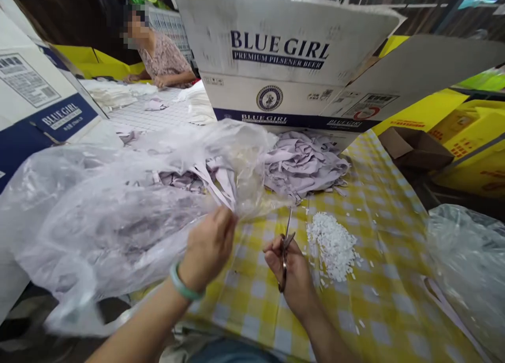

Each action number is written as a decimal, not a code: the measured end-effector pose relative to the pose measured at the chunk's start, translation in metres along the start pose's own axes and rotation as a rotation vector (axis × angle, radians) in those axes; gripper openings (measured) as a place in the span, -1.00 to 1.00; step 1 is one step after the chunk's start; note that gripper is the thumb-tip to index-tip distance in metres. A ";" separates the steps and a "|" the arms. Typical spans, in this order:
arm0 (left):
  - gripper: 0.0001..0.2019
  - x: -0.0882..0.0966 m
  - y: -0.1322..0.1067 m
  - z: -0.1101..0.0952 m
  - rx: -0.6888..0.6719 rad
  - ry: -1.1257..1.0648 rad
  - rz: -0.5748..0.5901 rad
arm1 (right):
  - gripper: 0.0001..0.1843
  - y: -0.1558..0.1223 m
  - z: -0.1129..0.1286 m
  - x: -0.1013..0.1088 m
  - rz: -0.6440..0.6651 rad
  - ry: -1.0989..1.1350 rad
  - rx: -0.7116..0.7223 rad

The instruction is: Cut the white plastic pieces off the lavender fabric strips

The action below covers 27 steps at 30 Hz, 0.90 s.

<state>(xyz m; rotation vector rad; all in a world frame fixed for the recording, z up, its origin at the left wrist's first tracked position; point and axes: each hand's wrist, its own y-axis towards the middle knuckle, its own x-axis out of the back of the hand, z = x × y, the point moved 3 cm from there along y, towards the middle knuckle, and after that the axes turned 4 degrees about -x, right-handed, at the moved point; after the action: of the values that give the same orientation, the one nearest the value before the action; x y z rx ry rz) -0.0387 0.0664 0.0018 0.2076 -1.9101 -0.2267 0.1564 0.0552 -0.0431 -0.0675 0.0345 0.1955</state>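
Note:
My left hand (208, 246), a green bangle on its wrist, is closed on the edge of a large clear plastic bag (118, 215) that holds pale lilac fabric strips. My right hand (291, 272) grips small scissors (285, 250), blades pointing up towards the bag. A loose heap of lilac fabric strips (303, 163) lies beyond on the yellow checked tablecloth (386, 300). A pile of small white cut bits (332, 244) sits just right of my right hand.
A white "Blue Girl" beer carton (284, 63) stands open behind the strips, another carton (43, 100) at left. A second plastic bag (465, 268) lies at right, yellow boxes (473, 142) beyond. Another person (161, 58) sits at a far table.

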 end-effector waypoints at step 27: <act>-0.50 -0.058 -0.029 -0.005 0.625 -1.381 0.000 | -0.69 -0.021 -0.016 -0.012 0.064 0.059 -0.260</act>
<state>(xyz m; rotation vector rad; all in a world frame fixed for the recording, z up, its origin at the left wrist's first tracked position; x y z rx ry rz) -0.0132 0.0527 -0.0570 0.5618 -3.3197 0.3578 0.1482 0.0307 -0.0573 -0.3317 0.0703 0.2616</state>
